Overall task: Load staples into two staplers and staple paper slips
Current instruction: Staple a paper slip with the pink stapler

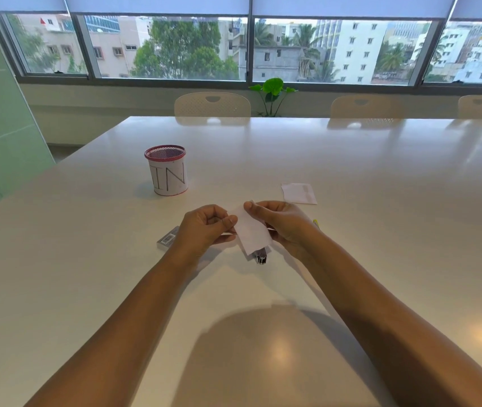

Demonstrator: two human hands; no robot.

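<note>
Fingers curled on both sides, thumbs pressed flat: the left hand (pixel 204 227) pinches one edge of a thin white paper slip (pixel 251 232) and the right hand (pixel 280 223) pinches the opposite top corner, holding it tilted just above the glossy white table (pixel 380 177); beneath the slip's lower edge a dark metal stapler (pixel 261 257) pokes out, mostly hidden; a small grey staple box (pixel 167 238) with a barcode lies just beside the left wrist; a yellow-green sliver (pixel 316 222) shows behind the right wrist, too little to identify; a second paper slip (pixel 299 193), rectangular with a ragged left edge, lies flat beyond the right hand; farther left stands a round red mesh cup (pixel 167 170) wrapped in white paper.
</note>
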